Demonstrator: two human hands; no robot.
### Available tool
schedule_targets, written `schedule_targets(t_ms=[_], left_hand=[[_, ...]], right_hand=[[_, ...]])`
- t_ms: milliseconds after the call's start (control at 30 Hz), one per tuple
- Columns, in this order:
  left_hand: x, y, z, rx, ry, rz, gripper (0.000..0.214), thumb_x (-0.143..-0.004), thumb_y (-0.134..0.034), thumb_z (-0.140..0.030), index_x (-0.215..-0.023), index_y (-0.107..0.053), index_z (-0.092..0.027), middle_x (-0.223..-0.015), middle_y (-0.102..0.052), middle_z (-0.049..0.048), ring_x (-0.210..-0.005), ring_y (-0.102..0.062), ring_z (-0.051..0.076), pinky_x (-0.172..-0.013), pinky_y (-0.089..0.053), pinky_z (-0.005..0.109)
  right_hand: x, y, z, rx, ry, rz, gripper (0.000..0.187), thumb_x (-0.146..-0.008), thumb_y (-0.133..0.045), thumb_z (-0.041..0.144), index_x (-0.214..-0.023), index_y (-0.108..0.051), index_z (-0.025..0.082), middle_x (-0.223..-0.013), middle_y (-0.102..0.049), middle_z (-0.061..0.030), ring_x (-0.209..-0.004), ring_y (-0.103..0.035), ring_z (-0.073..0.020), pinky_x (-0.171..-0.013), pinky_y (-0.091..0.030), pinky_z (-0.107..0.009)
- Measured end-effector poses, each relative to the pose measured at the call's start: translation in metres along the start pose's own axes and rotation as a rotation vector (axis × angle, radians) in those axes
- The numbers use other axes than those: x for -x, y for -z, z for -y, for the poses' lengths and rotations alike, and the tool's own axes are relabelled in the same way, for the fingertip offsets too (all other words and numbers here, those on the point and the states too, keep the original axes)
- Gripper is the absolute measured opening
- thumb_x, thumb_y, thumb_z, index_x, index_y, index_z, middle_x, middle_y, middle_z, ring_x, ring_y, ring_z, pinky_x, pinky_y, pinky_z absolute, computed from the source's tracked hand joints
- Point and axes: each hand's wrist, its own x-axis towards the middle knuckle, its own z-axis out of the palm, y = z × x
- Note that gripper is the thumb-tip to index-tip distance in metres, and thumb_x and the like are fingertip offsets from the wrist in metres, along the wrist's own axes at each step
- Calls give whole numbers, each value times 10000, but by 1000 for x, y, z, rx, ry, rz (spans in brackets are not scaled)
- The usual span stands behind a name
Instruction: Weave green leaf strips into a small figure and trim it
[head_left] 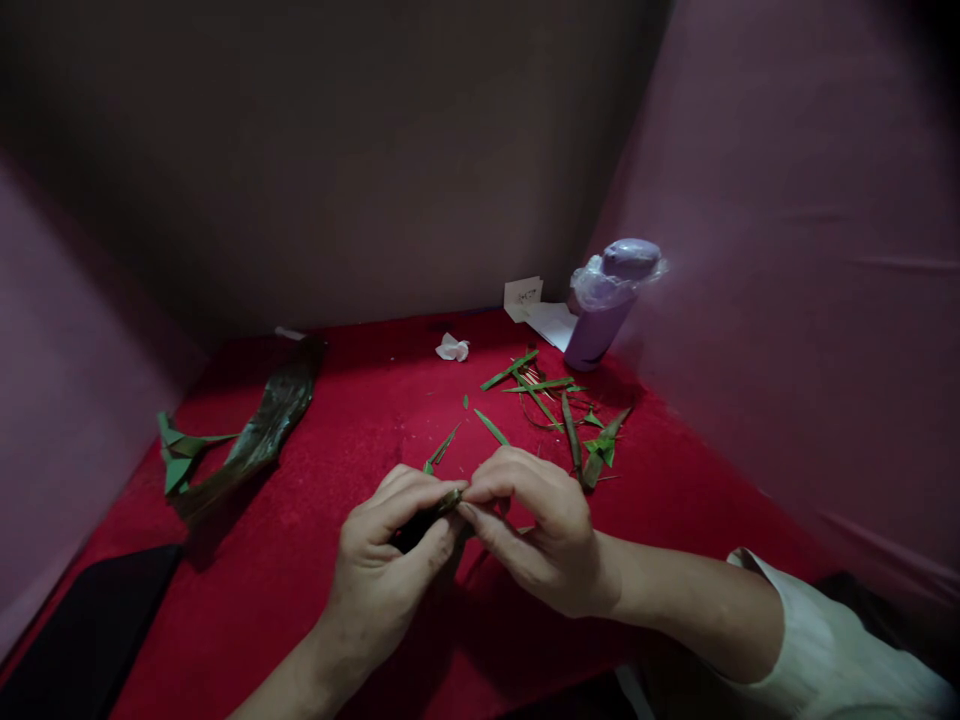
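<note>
Near the table's front, a small dark brownish-green piece (448, 502), which looks like a rolled leaf, is held between both hands. My left hand (390, 565) is closed around it, the thumb and forefinger pinching near its end. The fingertips of my right hand (536, 535) pinch that same end from the right. Most of the piece is hidden behind the fingers. Just beyond the hands lie thin green leaf strips (491, 428). Two brownish rolled leaf pieces (572, 440) rest to the right, one beside a bright green scrap (602, 448).
A long dark leaf (281, 410) and a folded green leaf piece (177, 462) lie at left. A black flat object (90, 625) sits at front left. Farther back are crumpled white tissue (452, 348), a small card (523, 298) and a purple bottle (598, 330) with plastic wrap.
</note>
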Motion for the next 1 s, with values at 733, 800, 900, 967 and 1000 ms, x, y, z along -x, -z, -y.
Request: schedule_targets(t_ms=[733, 800, 900, 967, 1000], left_hand=[[1, -2, -1, -61, -118, 24, 293, -788, -620, -76, -995, -707, -264, -813, -674, 10, -760, -588, 149, -683, -468, 278], [0, -2, -2, -57, -129, 17, 294, -785, -620, -73, -990, -712, -263, -803, -676, 9, -749, -584, 147, -679, -467, 274], [0, -1, -3, 11, -44, 9, 235, -790, -638, -112, -942, -728, -267, -795, -677, 7, -736, -594, 143, -680, -467, 266], [0, 0, -2, 71, 50, 6, 197, -788, -657, -142, -915, -736, -269, -803, -676, 8, -749, -602, 145, -681, -466, 257], [0, 0, -1, 102, 94, 5, 186, -785, -665, -153, -906, -740, -272, -807, -675, 7, -753, -603, 145, -678, -465, 252]], right_hand=[[6, -3, 2, -9, -44, -39, 124, -835, -574, 96, -927, -573, 178, -713, -596, -20, -632, -538, -134, -596, -450, -275], [7, -3, 2, -22, -43, -42, 125, -834, -578, 92, -928, -572, 175, -712, -595, -21, -633, -540, -133, -598, -450, -273], [7, -3, 2, -32, -10, -43, 136, -831, -593, 92, -942, -572, 168, -740, -610, -33, -658, -552, -138, -612, -461, -277], [5, -3, 2, -27, 12, -45, 157, -826, -608, 97, -965, -568, 161, -767, -622, -45, -677, -560, -143, -630, -471, -285], [4, -2, 2, -23, 27, -38, 172, -825, -614, 101, -980, -567, 157, -778, -627, -49, -686, -564, -145, -639, -476, -290]])
